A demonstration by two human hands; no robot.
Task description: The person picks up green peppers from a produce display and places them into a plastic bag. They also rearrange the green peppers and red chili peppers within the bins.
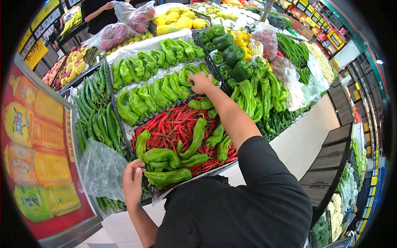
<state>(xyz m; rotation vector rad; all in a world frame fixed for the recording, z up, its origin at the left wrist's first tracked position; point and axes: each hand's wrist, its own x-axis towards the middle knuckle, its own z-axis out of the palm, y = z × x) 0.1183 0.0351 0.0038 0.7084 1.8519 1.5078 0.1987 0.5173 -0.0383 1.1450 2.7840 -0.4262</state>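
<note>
My right hand (pixel 202 82) reaches to the right end of the front row of light green peppers in a black crate. Its fingers are closed on a green pepper (pixel 185 77) there, partly hidden beneath them. My left hand (pixel 133 177) is low at the left corner of the red chili crate, fingers loosely bent and apart, beside the tip of a large green pepper (pixel 167 177). Several more long green peppers (pixel 197 138) lie loose on the red chilies (pixel 161 124). Behind the front row, a second row of light green peppers (pixel 136 68) lies on white lining.
Dark green chilies (pixel 97 120) fill the crate on the left, with a clear plastic bag (pixel 103 169) over its front. Green bell peppers (pixel 233 53) and more long peppers (pixel 248 95) are on the right. Another person (pixel 97 14) stands across the display beside bagged fruit (pixel 138 18).
</note>
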